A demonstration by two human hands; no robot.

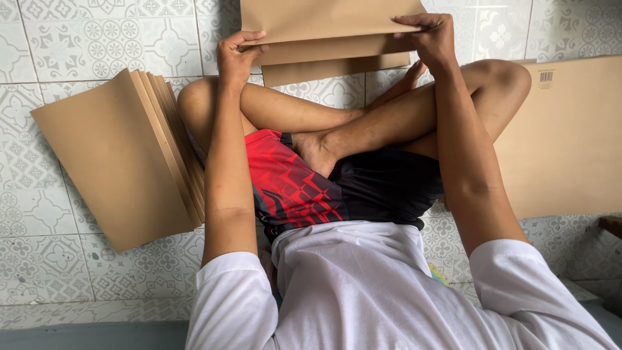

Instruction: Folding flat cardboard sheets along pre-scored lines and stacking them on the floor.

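I sit cross-legged on a patterned tile floor [65, 39]. A brown paper sheet [324, 26], folded into layers, lies on the floor in front of my knees at the top of the head view. My left hand [236, 55] presses its left edge, thumb on top of the fold. On the right edge, my right hand [431, 35] pinches the upper flap with its fingers curled over it. Both arms reach forward over my crossed legs.
A stack of several folded brown paper pieces [123, 162] lies fanned on the floor by my left knee. A large flat brown sheet [564, 136] with a small barcode sticker lies to the right. A dark object [612, 223] shows at the right edge.
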